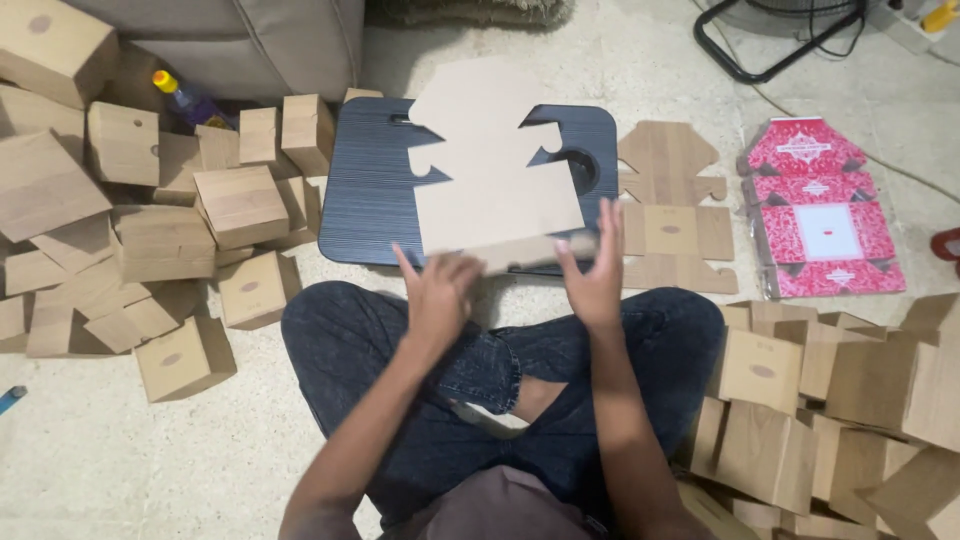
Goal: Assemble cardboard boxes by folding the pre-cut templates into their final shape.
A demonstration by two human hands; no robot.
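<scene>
Overhead view of a person seated cross-legged on the floor [120,460] before a low, dark ribbed tabletop [370,190]. A flat, unfolded cardboard cutout [490,170] with notched tabs lies across the tabletop's middle and right half, its near flap overhanging the tabletop's near edge.

The left hand [437,293] is at the near edge, fingers spread and loosely open, touching the cutout's near-left flap; it does not clamp the card. The right hand [595,275] is at the near-right corner, fingers extended upright and open against the cutout's near-right edge, where a flap is partly folded up. Whether the thumb pinches that flap cannot be told.

Just beyond the tabletop's right edge, a stack of flat brown cutouts [672,210] lies on the floor, and further right a stack of flat red patterned cutouts [822,215]. Left of the tabletop, a heap of folded brown boxes [160,230] covers the floor; a second heap of folded boxes [830,400] sits by the person's right knee. A grey sofa [250,40] stands beyond the left heap, with a small bottle [185,97] with a yellow cap at its foot. A black fan base [790,35] lies beyond the tabletop's far-right corner.
</scene>
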